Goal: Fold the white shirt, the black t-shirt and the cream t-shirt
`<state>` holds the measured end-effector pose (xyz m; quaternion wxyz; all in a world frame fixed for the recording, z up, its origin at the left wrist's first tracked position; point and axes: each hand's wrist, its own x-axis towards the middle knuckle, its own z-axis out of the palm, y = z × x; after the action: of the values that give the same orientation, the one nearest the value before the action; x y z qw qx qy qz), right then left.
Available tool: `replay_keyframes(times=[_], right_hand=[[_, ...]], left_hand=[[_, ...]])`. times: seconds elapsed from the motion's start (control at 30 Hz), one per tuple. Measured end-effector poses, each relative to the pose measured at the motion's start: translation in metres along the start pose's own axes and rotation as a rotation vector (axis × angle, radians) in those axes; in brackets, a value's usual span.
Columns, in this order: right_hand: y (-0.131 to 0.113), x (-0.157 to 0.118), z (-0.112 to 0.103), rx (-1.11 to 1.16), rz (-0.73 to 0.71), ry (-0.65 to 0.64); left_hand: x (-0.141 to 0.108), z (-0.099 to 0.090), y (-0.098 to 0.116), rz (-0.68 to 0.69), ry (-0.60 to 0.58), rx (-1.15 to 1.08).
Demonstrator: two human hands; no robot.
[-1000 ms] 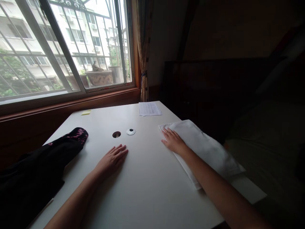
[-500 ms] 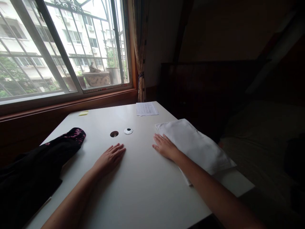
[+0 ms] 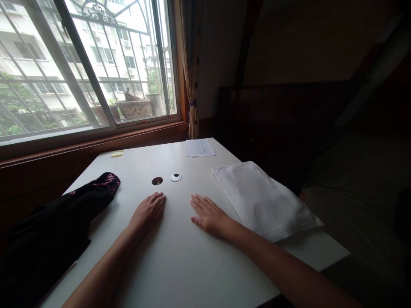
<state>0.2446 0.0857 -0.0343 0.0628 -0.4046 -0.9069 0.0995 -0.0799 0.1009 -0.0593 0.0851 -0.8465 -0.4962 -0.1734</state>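
Note:
My left hand (image 3: 149, 210) lies palm down on the white table (image 3: 173, 265), its fingers stretched out just below a round hole (image 3: 157, 181) in the tabletop. Also palm down, my right hand (image 3: 208, 216) rests on the bare surface with its fingers spread, to the left of a folded white cloth (image 3: 263, 196). Neither hand holds anything. A round white cap (image 3: 175, 177) with a dark opening sits beside the hole, beyond the hands.
Black clothing with a pink pattern (image 3: 61, 218) covers the table's left side. Printed sheets (image 3: 201, 148) lie at the far edge, and yellow notes (image 3: 117, 153) at the far left corner. A barred window and a curtain (image 3: 193, 85) stand behind.
My right hand has moved left and nearer to me, away from the white cloth's edge. My left hand has shifted little. The view has turned slightly left.

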Motion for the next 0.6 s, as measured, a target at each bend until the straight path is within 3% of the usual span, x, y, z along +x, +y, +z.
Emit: replay_keyframes(times=[0.17, 0.3, 0.47, 0.6], right_hand=[[0.001, 0.002, -0.002, 0.014, -0.042, 0.026], [0.006, 0.004, 0.0, 0.018, -0.06, 0.093], [0.007, 0.005, 0.004, 0.017, -0.071, 0.132], [0.007, 0.005, 0.004, 0.011, -0.075, 0.138]], left_hand=[[-0.003, -0.009, -0.009, -0.169, 0.068, 0.107], [-0.012, -0.039, -0.035, -0.324, 0.147, 0.247], [-0.056, -0.076, -0.091, -0.658, 0.175, 0.509], [-0.093, -0.083, -0.123, -0.812, 0.16, 0.542]])
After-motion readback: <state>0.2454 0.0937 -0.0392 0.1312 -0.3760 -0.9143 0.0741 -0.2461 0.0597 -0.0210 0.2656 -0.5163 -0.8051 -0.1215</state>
